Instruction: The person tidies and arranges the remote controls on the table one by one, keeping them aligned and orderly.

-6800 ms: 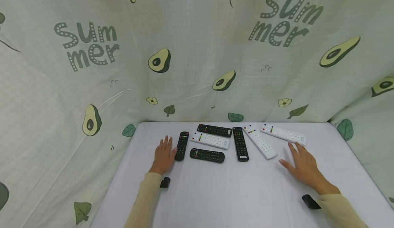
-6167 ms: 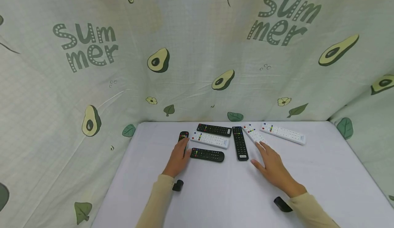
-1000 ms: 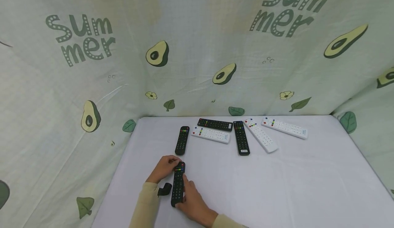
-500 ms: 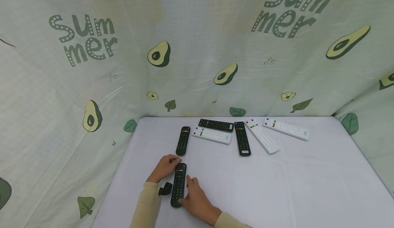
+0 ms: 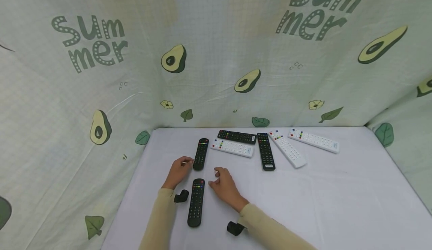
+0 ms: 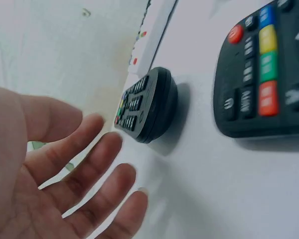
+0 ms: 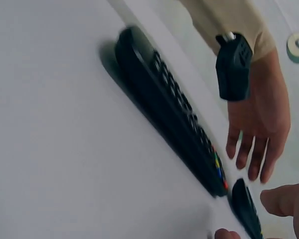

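Note:
A black remote control (image 5: 195,203) lies lengthwise on the white table in front of me, with neither hand on it. Beyond it, another black remote (image 5: 200,154) points away, tilted slightly right. My left hand (image 5: 177,172) is beside that far remote's lower left edge. In the left wrist view, the fingers of the left hand (image 6: 74,179) are spread and loosely bent, just short of the far remote (image 6: 147,107). My right hand (image 5: 227,188) hovers to the right of both remotes, fingers loosely bent and holding nothing. Only a fingertip and thumb of it show in the right wrist view.
Toward the back lie a black remote (image 5: 237,136), a white remote (image 5: 232,148) just in front of it, an upright black remote (image 5: 266,151), a slanted white remote (image 5: 287,149) and another white remote (image 5: 314,141). A patterned cloth (image 5: 209,55) hangs behind the table (image 5: 303,212).
One black remote went from the middle group to the front left, turned lengthwise. In the last half second both hands left it and moved forward, toward the far black remote.

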Available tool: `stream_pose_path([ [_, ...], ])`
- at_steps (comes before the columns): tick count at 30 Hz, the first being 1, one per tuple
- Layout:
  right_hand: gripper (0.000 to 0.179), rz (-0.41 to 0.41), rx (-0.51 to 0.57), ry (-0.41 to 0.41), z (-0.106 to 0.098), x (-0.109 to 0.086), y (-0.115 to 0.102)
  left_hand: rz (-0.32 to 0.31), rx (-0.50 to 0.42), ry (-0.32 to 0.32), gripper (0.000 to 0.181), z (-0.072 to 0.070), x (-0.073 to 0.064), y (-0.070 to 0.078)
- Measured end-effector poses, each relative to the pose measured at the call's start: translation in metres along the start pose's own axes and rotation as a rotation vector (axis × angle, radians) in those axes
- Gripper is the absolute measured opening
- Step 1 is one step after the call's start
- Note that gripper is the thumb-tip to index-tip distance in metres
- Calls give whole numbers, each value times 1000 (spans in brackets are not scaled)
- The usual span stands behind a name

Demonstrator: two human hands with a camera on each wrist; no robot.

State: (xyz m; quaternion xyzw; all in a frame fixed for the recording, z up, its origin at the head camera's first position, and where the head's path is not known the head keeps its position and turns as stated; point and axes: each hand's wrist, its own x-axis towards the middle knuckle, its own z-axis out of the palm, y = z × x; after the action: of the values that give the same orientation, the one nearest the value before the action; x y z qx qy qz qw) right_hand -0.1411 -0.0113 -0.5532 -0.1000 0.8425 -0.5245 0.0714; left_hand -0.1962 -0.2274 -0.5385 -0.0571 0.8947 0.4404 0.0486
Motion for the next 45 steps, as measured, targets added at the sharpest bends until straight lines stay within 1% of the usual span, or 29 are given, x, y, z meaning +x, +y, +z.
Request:
stream_pose_path([
  [3, 55, 3, 7, 14, -2, 14, 3, -6, -32, 34, 26, 0, 10, 2],
  [6, 55, 7, 2, 14, -1, 24, 2, -15, -56, 44, 28, -1, 19, 3],
  [13, 58, 11, -40, -9, 7, 43, -9, -58, -138, 9, 36, 1, 36, 6],
  [17, 63, 49, -60, -30, 14, 54, -10, -62, -181, -4, 41, 5, 43, 9],
  [21, 69, 74, -40, -20, 20, 62, -11, -56, -203, 1, 42, 8, 51, 11],
  [26, 74, 68, -41, 14, 24, 68, -13, -51, -222, 16, 42, 10, 57, 13],
  [33, 75, 81, -69, 48, 27, 73, -13, -51, -242, 9, 44, 11, 61, 13],
  [40, 72, 102, -65, 48, 25, 73, -14, -77, -254, -5, 51, 12, 66, 13],
  [45, 66, 93, -76, 46, 26, 75, -13, -96, -283, 0, 59, 10, 71, 14],
])
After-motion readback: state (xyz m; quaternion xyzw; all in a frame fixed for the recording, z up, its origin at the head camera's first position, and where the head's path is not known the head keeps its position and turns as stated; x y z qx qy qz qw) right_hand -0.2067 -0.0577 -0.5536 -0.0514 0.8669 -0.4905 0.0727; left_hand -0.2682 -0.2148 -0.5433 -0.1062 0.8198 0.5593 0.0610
